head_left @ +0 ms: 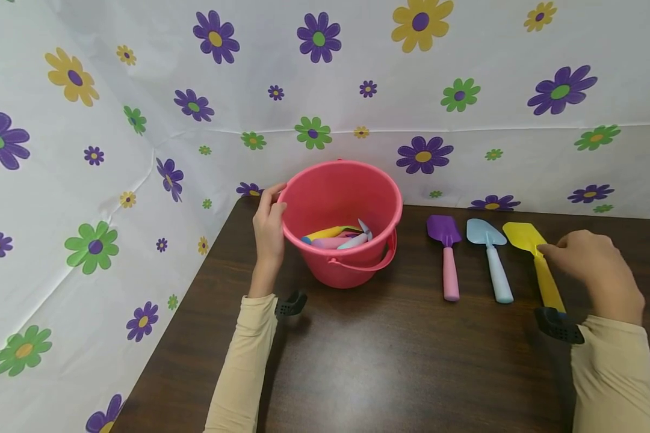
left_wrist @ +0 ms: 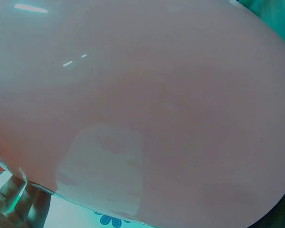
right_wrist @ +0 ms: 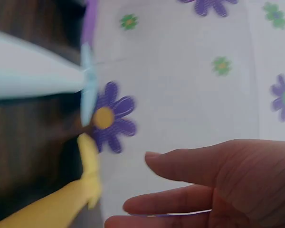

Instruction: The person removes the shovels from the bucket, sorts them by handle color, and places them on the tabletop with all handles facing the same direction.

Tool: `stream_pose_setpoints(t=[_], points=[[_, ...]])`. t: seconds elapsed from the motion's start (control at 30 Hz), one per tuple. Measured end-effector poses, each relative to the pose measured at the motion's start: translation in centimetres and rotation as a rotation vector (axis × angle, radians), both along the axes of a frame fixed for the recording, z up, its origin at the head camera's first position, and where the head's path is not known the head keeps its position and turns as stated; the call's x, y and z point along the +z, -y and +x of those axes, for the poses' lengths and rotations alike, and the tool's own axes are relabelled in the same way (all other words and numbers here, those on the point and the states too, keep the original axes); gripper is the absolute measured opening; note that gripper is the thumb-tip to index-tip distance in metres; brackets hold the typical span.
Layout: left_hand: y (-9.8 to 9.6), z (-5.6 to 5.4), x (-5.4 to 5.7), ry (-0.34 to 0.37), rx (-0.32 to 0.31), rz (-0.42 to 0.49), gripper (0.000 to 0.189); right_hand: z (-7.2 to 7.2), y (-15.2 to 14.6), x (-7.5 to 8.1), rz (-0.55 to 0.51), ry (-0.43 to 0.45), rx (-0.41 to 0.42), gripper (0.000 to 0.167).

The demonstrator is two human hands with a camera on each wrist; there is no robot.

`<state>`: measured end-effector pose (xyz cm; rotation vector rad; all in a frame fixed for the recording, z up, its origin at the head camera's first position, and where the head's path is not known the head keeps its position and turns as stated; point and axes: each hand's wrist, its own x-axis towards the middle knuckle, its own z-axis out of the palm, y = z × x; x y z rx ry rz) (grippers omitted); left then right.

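Observation:
A pink bucket (head_left: 336,192) stands on the table, with my left hand (head_left: 269,231) gripping its rim on the left. In the left wrist view the bucket's side (left_wrist: 180,118) fills most of the picture, and fingers (left_wrist: 33,204) show at its rim. Inside lie several small toy tools with yellow, pink and light blue handles, partly overlapping. My right hand (head_left: 596,267) is over a yellow toy shovel (head_left: 522,234) at the right. In the right wrist view its thumb and fingers (right_wrist: 194,164) are extended and apart from the yellow shovel (right_wrist: 57,204), holding nothing.
Left of the yellow shovel lie a light blue shovel (head_left: 482,231) and a purple shovel (head_left: 443,230) with a pink handle, side by side on the dark wooden table (head_left: 390,361). A white flowered cloth (head_left: 357,114) hangs behind and along the left.

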<state>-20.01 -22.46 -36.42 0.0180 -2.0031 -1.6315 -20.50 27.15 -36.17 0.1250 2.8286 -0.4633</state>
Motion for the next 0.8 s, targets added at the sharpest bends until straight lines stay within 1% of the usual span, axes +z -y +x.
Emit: stream_pose_setpoints(t=[0.1, 0.23, 0.4, 0.57, 0.8], points=[[0.0, 0.0, 0.1, 0.002, -0.004, 0.001, 0.045, 0.6, 0.9, 1.1, 0.010, -0.113, -0.035, 0.056], [-0.1, 0.1, 0.1, 0.003, -0.007, 0.003, 0.046, 1.4, 2.0, 2.4, 0.000, -0.203, -0.080, 0.058], [-0.1, 0.0, 0.1, 0.003, -0.004, 0.002, 0.046, 2.1, 2.6, 3.3, 0.003, -0.250, -0.090, 0.057], [-0.2, 0.1, 0.1, 0.001, 0.000, -0.005, 0.046, 2.4, 3.0, 3.8, 0.007, -0.283, -0.092, 0.054], [-0.1, 0.1, 0.1, 0.006, -0.001, -0.005, 0.046, 3.0, 3.8, 4.7, -0.003, -0.345, -0.071, 0.052]])
